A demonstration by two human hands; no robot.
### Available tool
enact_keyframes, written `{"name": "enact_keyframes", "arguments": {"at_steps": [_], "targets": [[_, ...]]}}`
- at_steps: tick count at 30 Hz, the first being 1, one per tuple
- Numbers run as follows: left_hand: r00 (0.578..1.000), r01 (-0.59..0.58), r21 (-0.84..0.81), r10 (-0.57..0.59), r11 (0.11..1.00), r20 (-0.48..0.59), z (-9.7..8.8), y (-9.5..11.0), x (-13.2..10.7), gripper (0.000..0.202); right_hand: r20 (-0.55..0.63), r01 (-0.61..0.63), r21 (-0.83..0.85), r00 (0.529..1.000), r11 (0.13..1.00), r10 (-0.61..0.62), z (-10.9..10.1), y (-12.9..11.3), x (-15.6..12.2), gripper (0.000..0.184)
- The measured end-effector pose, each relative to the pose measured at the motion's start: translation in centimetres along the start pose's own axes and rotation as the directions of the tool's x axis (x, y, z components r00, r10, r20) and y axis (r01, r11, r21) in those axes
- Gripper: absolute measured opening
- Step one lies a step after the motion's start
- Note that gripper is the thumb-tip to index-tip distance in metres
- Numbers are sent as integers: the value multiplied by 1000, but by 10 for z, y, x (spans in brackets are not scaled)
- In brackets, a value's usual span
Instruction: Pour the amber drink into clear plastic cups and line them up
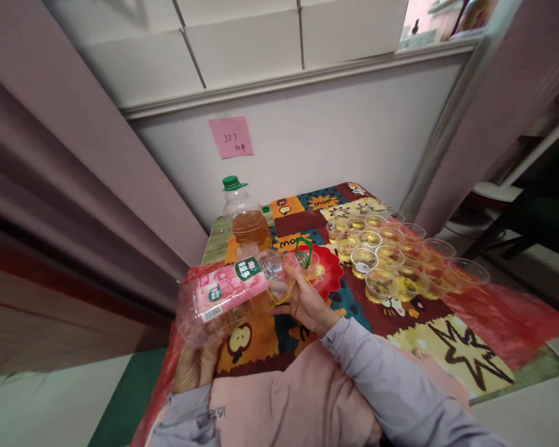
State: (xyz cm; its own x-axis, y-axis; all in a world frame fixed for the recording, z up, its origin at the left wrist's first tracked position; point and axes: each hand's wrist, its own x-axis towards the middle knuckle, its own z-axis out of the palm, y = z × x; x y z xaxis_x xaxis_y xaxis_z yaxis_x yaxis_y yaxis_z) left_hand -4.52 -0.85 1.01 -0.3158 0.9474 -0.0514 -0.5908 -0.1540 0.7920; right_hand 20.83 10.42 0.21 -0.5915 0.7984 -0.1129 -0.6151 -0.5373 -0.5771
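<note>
I hold a large clear plastic jug [228, 295] with a pink label, tipped on its side with its mouth toward the right. My left hand [193, 366] grips its base from below. My right hand [307, 304] is closed on its neck, near the green handle [304, 251]. A little yellow liquid lies in the jug. The mouth hangs over a small clear cup [307, 264] on a red plate [328, 273]. To the right stand several clear plastic cups [391, 257] holding yellow liquid.
A second jug [246, 217] with a green cap and amber liquid stands upright at the table's far left corner. A colourful patterned cloth [447, 338] covers the low table. A pink note [231, 136] is stuck to the wall. Curtains hang at left and right.
</note>
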Motion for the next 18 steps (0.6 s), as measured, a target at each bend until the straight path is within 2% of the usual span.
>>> {"name": "enact_keyframes", "arguments": {"at_steps": [2,7,13,16,18], "targets": [[999,-35,64,36,997,-9,5,-1,-3,81,-8,-3,-2,1000,1000,3,-1,1,0,51],[996,-78,42,80,996,-45,6,-5,-2,63,-13,3,-2,1000,1000,-3,-2,1,1,51],[994,-50,25,52,998,-93,3,-6,-1,75,8,7,-15,1000,1000,-7,-2,1,1,52],[993,-97,29,99,995,-71,7,-6,0,85,5,9,-7,1000,1000,-9,-2,2,1,51],[992,-115,32,116,993,-52,9,-6,1,84,6,8,-11,1000,1000,-8,-3,2,1,52]]}}
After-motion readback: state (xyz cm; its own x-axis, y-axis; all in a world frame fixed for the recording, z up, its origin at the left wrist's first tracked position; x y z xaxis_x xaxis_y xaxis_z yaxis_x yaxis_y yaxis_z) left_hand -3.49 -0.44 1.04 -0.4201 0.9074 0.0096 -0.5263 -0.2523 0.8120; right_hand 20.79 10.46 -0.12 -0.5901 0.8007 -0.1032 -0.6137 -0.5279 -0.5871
